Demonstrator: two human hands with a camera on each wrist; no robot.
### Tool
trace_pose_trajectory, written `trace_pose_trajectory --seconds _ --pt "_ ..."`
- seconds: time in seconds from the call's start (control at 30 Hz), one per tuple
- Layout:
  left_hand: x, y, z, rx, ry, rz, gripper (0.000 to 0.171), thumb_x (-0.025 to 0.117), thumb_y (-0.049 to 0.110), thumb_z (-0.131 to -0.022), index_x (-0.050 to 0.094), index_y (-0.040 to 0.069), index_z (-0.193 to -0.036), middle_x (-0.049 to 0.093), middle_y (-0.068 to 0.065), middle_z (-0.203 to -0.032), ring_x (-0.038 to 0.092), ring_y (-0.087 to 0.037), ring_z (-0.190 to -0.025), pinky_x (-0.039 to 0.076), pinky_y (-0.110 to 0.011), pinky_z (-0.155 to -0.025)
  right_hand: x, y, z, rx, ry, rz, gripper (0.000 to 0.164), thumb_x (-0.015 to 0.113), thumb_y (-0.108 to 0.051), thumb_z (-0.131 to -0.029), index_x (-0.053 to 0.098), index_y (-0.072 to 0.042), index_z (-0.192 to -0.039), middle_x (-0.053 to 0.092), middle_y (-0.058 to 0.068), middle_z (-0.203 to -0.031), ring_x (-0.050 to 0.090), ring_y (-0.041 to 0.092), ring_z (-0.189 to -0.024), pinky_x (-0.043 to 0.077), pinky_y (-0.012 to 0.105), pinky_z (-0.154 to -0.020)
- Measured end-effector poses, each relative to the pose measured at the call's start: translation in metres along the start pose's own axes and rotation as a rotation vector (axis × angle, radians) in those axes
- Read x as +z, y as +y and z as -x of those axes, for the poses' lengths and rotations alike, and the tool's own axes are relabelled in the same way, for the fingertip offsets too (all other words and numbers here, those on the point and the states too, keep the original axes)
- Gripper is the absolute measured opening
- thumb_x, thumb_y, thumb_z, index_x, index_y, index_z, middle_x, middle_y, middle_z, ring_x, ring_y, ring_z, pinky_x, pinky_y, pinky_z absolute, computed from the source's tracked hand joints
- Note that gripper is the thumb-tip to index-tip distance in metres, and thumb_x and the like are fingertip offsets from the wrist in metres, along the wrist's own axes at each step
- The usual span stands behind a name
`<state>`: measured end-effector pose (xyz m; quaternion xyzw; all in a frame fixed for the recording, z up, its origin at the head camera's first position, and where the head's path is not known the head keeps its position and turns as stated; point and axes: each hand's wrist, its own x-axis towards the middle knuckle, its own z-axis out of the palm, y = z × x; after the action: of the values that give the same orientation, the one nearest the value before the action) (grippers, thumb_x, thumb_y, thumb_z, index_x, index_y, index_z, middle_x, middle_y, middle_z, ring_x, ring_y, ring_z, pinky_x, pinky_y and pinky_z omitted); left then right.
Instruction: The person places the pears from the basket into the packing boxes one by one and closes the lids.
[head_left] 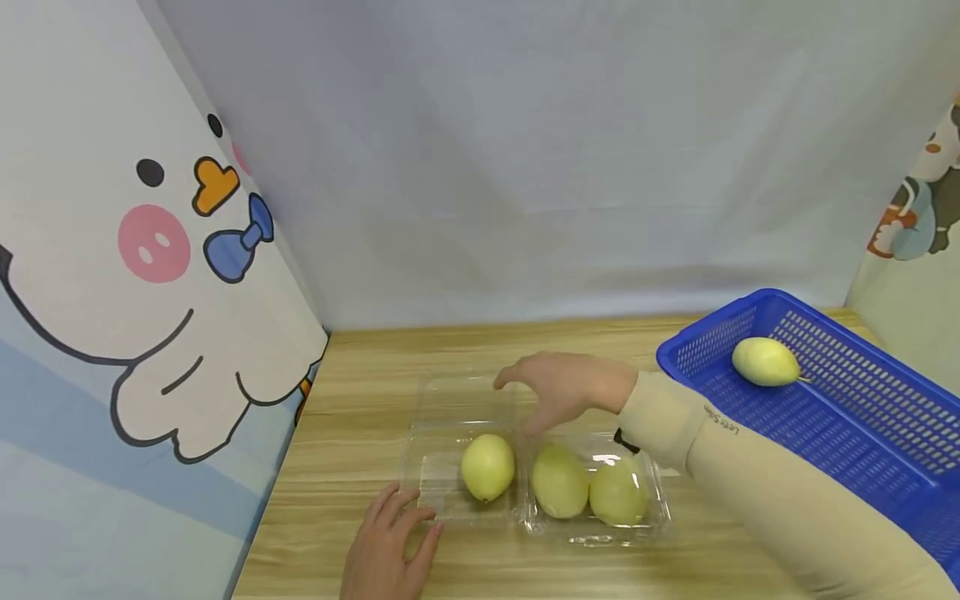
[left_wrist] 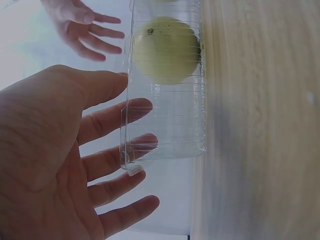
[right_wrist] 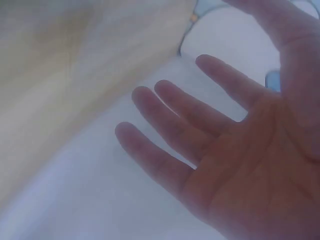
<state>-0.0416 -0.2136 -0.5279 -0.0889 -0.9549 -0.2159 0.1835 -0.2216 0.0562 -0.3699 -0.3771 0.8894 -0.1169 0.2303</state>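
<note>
Watching remotely, I see the left hand [head_left: 386, 546], fingers spread and gripping nothing, at the lower left corner of a clear plastic box [head_left: 435, 492] at lower centre; whether it touches, I cannot tell. The right hand [head_left: 562, 387], fingers extended and empty, hovers mid-frame. One round, pale yellow-green fruit [head_left: 487, 467] sits inside the box (two similar fruits [head_left: 559, 483] lie in a clear plastic container [head_left: 658, 517] just right).
</note>
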Motion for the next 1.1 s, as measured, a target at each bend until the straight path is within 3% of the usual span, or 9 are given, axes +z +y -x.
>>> trace_pose_trajectory --seconds 0.13,0.4,0.77,1.1 --pt "0.001 -0.001 0.001 0.002 0.001 -0.001 0.012 0.086 0.028 -0.089 0.081 0.02 -0.096 0.077 -0.008 -0.119 0.067 -0.038 -0.126 0.061 -0.056 -0.099 -0.024 0.026 0.021 0.024 0.05 -0.027 0.076 0.08 -0.033 -0.089 0.052 -0.007 -0.155 0.055 0.019 -0.158 0.056 0.043 -0.142 0.047 0.058 -0.119" --pt "0.0 0.0 0.002 -0.003 -0.013 -0.001 0.011 0.085 0.028 -0.089 0.081 0.02 -0.096 0.077 -0.007 -0.119 0.066 -0.038 -0.127 0.06 -0.057 -0.1 -0.056 0.081 0.064 0.184 0.142 -0.122 0.073 0.08 -0.039 -0.092 0.053 -0.012 -0.154 0.052 0.025 -0.158 0.057 0.051 -0.138 0.055 0.063 -0.106" --pt "0.004 0.0 0.002 0.034 -0.019 -0.005 0.012 0.085 0.029 -0.09 0.08 0.02 -0.096 0.077 -0.007 -0.118 0.066 -0.037 -0.126 0.06 -0.055 -0.101 -0.042 0.164 0.123 0.329 0.244 -0.157 0.065 0.077 -0.034 -0.096 0.057 0.002 -0.145 0.059 0.036 -0.144 0.06 0.056 -0.13 0.057 0.063 -0.098" --pt "0.003 0.0 0.002 0.019 -0.011 -0.005 0.012 0.086 0.028 -0.089 0.081 0.02 -0.096 0.077 -0.006 -0.118 0.066 -0.036 -0.127 0.061 -0.055 -0.099 -0.024 0.226 0.156 0.453 0.29 -0.011 0.057 0.076 -0.032 -0.095 0.063 0.009 -0.133 0.064 0.04 -0.13 0.062 0.06 -0.12 0.054 0.069 -0.095"
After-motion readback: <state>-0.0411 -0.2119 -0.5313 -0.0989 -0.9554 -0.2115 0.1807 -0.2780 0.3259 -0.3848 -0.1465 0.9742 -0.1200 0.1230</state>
